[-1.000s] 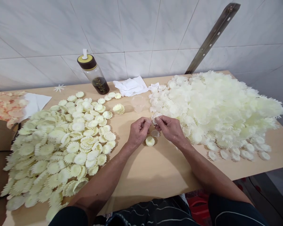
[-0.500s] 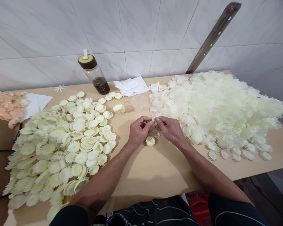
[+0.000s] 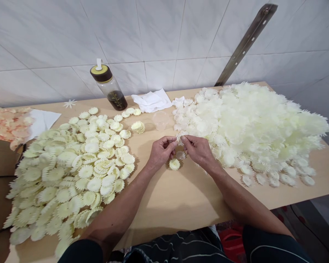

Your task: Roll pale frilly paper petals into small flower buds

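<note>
A pale tiled wall [image 3: 159,33] backs the tan tabletop [image 3: 181,197].

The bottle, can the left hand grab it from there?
Probably yes: only low flower pieces seem to lie between the left hand and the bottle, nothing tall, though it must stretch.

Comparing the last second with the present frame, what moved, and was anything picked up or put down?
Beyond at most a slight shift of the fingers, nothing visibly changed; no pick-up or release shows. The left hand and right hand stay close together. The yellowish disc, left heap, right heap and bottle stayed put.
</note>
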{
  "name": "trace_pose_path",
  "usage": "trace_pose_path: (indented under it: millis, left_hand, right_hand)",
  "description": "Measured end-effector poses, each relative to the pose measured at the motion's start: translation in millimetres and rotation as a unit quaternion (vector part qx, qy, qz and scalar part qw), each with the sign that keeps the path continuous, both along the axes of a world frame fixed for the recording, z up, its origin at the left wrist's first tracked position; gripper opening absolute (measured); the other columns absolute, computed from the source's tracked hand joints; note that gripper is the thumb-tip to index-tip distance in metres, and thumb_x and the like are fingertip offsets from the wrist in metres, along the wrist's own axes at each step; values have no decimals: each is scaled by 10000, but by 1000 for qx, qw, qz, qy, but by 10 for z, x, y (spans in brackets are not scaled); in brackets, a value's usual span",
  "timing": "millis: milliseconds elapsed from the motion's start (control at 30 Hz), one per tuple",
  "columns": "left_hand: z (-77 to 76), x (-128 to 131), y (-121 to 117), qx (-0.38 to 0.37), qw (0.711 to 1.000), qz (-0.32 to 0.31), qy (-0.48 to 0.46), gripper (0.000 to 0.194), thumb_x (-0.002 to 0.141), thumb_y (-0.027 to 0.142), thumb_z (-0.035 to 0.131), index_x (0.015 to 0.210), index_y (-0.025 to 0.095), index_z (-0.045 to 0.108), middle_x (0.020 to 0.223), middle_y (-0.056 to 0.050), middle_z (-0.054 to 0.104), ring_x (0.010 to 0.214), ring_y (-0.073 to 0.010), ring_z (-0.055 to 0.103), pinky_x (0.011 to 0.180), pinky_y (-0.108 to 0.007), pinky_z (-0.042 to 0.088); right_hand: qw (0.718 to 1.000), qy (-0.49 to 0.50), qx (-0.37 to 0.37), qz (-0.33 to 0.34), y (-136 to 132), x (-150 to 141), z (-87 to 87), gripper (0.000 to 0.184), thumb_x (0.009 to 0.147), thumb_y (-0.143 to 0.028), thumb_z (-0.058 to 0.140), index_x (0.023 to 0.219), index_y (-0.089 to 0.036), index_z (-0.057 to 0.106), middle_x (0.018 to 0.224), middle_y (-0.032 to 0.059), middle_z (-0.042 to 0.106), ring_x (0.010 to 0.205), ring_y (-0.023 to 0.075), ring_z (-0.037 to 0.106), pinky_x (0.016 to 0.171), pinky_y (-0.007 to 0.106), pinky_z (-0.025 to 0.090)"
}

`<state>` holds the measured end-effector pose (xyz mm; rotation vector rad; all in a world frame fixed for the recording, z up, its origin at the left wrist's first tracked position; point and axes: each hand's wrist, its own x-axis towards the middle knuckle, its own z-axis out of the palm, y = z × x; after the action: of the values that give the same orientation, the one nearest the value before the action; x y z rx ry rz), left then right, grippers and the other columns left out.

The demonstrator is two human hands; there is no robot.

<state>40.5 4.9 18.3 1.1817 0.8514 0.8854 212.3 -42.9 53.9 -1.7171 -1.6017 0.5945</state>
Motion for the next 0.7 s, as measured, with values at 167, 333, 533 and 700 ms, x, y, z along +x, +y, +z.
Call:
trace_pose_path:
  millis: [167,333,533,700]
  left_hand:
    - [24,3,3,-40,998,-19,-38,494,785,525,852,1031,115,729,588,-4,652,455,-121,562,470,-254,494]
    - [40,-8,8,-59,996,-34,-59,506,774,511,862,1050,106,737,598,-10,659,464,-118,561,472,-249,482]
    - [11,1,-4,-20,999,-22,-22,435,811,522,820,962,126,726,584,-7,652,456,-130,568,473,-262,495]
    - [14,2,-13,-19,1000,-12,-17,403,827,524,798,927,142,716,574,-2,646,446,-128,561,464,-253,482]
  right_hand:
    - [1000,11,-11,-5,6,0,12,541,1055,-544,477,649,-202,581,544,-25,530,547,135,494,585,283,346]
    - [1000,7,-17,-3,14,3,9,524,1052,-529,479,662,-197,585,568,-26,532,562,132,484,583,283,338]
    - [1000,-12,-1,16,19,-4,-20,530,1061,-516,475,645,-197,556,560,-36,462,565,123,444,579,276,344]
    - [996,-9,84,-15,25,-6,-76,260,1001,-439,626,1071,-218,743,975,46,760,695,162,638,656,301,514]
